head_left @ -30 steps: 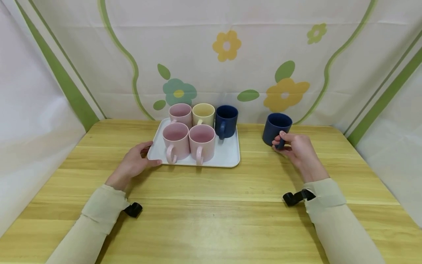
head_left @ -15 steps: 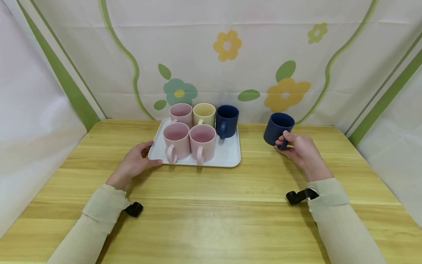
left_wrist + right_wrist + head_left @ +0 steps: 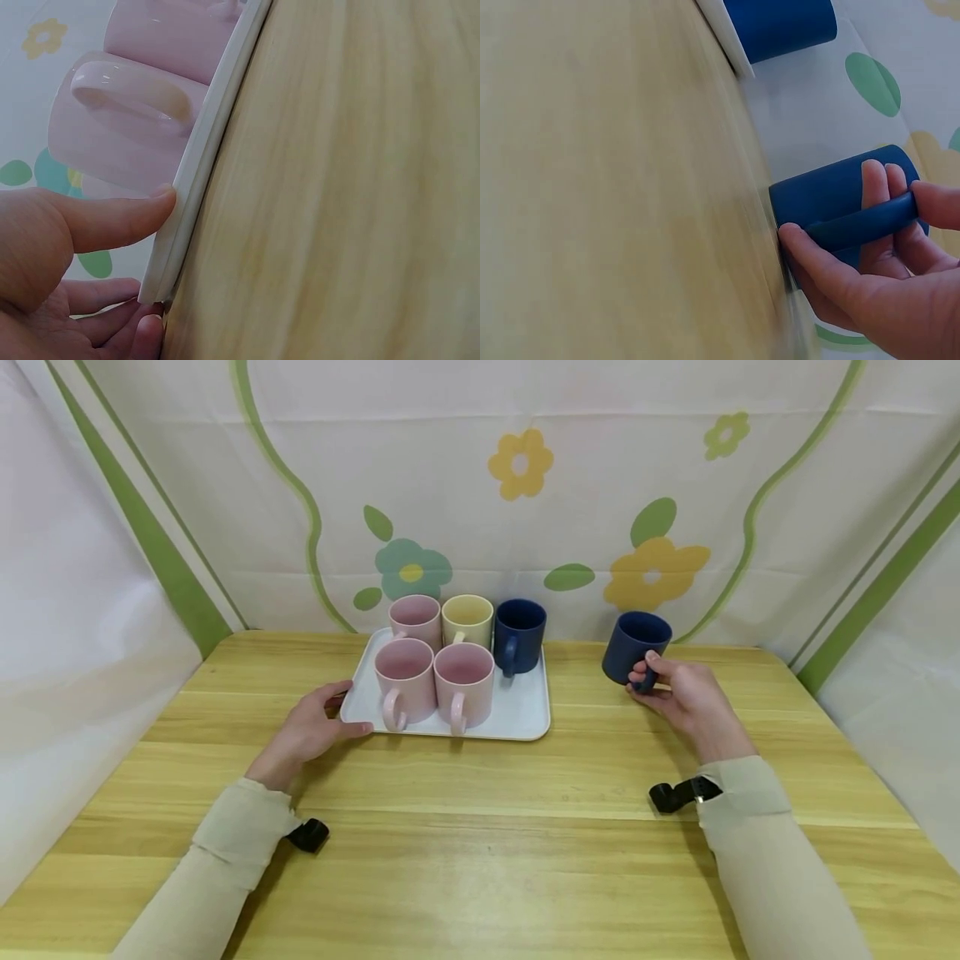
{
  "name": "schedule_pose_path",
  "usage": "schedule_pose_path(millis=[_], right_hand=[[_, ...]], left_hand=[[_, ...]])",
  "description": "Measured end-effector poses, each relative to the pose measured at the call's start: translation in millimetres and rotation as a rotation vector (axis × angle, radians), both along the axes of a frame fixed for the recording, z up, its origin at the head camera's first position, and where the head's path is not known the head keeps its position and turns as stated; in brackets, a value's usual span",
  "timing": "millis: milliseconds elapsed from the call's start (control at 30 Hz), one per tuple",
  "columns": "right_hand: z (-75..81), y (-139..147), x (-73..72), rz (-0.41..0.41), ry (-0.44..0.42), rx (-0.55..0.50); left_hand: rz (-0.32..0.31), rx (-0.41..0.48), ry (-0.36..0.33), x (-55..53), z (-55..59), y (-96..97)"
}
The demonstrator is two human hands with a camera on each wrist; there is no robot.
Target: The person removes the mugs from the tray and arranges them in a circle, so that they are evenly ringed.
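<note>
In the head view my left hand (image 3: 311, 727) grips the near left corner of a white tray (image 3: 517, 714). The thumb lies on its front rim and the other fingers curl at the left side. Two pink mugs (image 3: 405, 685) stand at the tray's front. Behind them are another pink mug (image 3: 415, 617), a yellow mug (image 3: 467, 620) and a dark blue mug (image 3: 520, 639). My right hand (image 3: 686, 697) holds a second dark blue mug (image 3: 633, 647) by its handle (image 3: 866, 223), right of the tray. That mug is nearly upright, its base close to the tabletop.
The wooden table (image 3: 480, 860) stretches in front of the tray and between it and the held mug. A flower-patterned curtain (image 3: 465, 485) hangs just behind the table's back edge, with white cloth (image 3: 82, 652) at the left.
My right hand and its blue mug have shifted slightly up in the head view. The left hand, tray and the mugs on it keep their places; the whole view drifts a little.
</note>
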State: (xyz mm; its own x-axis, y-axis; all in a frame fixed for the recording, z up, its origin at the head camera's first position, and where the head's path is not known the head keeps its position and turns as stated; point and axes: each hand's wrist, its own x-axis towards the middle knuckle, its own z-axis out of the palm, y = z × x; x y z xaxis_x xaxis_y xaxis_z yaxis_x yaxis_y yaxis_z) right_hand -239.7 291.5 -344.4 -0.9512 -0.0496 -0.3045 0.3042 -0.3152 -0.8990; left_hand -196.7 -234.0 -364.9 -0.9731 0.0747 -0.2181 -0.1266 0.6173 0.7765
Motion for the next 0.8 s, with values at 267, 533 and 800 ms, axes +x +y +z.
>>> schedule_pose_path(millis=[267,533,800], right_hand=[[-0.3,0.6,-8.2,-0.001,0.004,-0.026],[0.3,0.0,-11.0,-0.031,-0.002,-0.031],[0.5,-4.7,-11.3,-0.059,0.000,-0.010]], left_hand=[[0.002,-0.002,0.007,-0.3,-1.4,-0.9],[0.007,-0.002,0.012,0.0,-1.1,0.6],[0.001,-0.009,0.012,1.0,0.2,-0.6]])
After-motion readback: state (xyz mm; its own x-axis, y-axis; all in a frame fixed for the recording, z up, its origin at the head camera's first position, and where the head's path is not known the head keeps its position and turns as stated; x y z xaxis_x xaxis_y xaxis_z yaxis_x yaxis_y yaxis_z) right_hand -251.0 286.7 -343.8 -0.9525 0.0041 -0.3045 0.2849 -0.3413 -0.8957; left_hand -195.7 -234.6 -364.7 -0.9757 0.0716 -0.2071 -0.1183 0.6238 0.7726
